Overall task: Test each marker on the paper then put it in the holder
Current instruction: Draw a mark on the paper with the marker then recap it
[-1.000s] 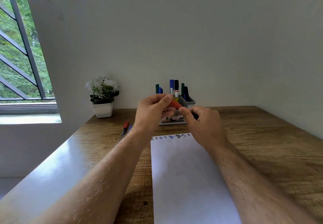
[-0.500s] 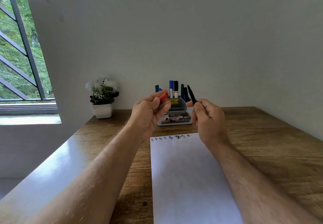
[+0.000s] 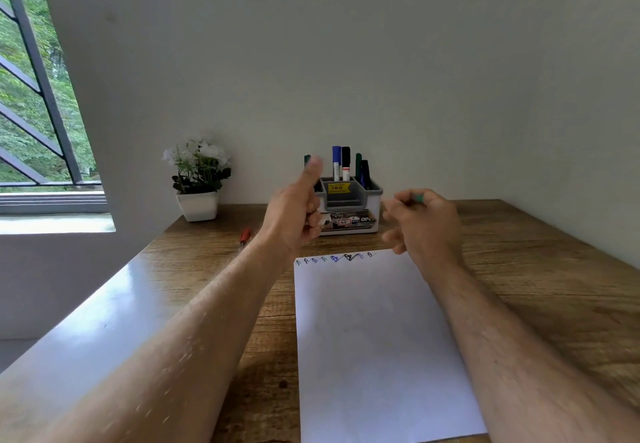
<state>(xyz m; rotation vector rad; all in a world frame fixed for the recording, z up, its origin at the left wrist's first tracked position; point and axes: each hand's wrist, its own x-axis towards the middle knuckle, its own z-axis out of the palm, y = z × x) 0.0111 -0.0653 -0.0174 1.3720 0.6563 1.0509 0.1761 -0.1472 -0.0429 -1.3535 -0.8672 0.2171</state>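
My left hand (image 3: 294, 207) is raised in front of the holder's left side, thumb pointing up and fingers curled; whatever they enclose is hidden. My right hand (image 3: 424, 223), blurred, hovers just right of the holder and grips a marker (image 3: 419, 198), of which only a small green end shows above the fingers. The grey and white holder (image 3: 372, 193) stands at the back of the desk with several markers (image 3: 336, 162) upright in it. The white paper (image 3: 374, 338) lies below my hands, with a row of small test marks (image 3: 348, 257) along its top edge.
A red-capped marker (image 3: 245, 236) lies on the wooden desk (image 3: 519, 269) left of my left wrist. A white pot of flowers (image 3: 198, 179) stands at the back left. The wall is close behind, and a window (image 3: 31, 96) is at the far left.
The red cap pinched in my left hand is no longer visible and the thumb now points up. My right hand moved right and down; the black marker body no longer sticks up.
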